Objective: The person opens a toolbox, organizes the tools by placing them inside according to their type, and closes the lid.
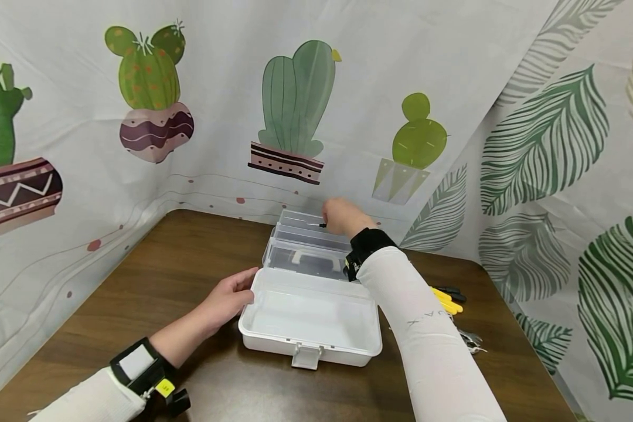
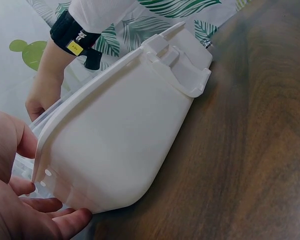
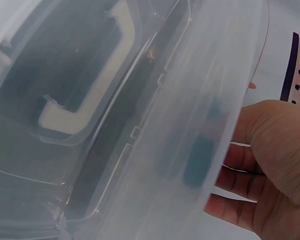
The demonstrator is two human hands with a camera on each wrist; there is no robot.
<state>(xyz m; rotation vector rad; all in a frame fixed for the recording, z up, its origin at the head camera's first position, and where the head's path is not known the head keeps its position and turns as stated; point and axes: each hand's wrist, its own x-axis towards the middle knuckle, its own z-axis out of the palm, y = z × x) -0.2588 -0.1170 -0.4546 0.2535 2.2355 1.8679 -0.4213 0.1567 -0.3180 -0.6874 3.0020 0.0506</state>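
A white plastic toolbox (image 1: 311,316) stands on the table with its clear lid (image 1: 274,256) folded back, a pale handle (image 3: 75,117) on that lid. My left hand (image 1: 227,305) grips the left end of the box, thumb and fingers about its wall in the left wrist view. Behind the box, a translucent tray (image 1: 295,218) lies by the curtain. At it my right hand (image 1: 348,217), fingers curled, holds a thin tool (image 1: 320,225) with a metal shaft and black part. In the right wrist view, the tray's wall (image 3: 210,100) hides the fingertips and the tool.
Yellow-handled tools (image 1: 445,300) and a black-handled one (image 1: 451,291) lie right of the box, partly behind my right sleeve. Grey metal pieces (image 1: 470,339) lie nearer. A printed curtain (image 1: 216,117) borders the wooden table (image 1: 158,264) at the back and right.
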